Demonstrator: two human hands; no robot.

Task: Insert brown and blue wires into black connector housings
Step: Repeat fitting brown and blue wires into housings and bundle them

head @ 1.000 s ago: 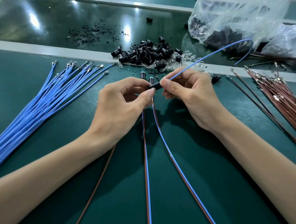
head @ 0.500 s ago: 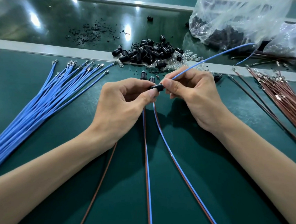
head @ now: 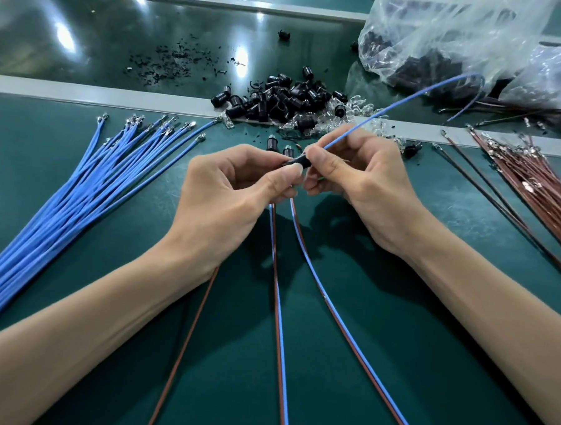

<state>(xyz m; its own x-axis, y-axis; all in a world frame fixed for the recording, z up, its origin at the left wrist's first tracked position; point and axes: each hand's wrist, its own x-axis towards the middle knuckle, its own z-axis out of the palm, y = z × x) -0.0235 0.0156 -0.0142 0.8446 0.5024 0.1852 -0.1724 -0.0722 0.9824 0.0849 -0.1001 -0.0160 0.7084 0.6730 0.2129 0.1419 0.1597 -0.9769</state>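
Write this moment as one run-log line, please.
left hand: holds black housing | right hand: pinches blue wire at housing | stage: blue wire insertion, not confirmed seated

Black housing (head: 298, 162) is mostly covered by the thumbs of left hand (head: 228, 193) & right hand (head: 362, 184); only a dark sliver shows, so its openings can't be read. Blue wire (head: 388, 109) runs into the right fingers just right of the housing; tip hidden, can't tell if seated. Below the housing, a lone brown wire (head: 190, 331) vanishes under the left wrist; bottom end cut by the frame edge. Far left of housing, blue bundle (head: 61, 207) is cut by the left edge; far right, brown bundle (head: 546, 193) by the right edge. Up-right, plastic bags (head: 444, 42) are cut by top & right edges, contents blurred thru film. Up-left, black crumbs (head: 170, 63) too small to ID.
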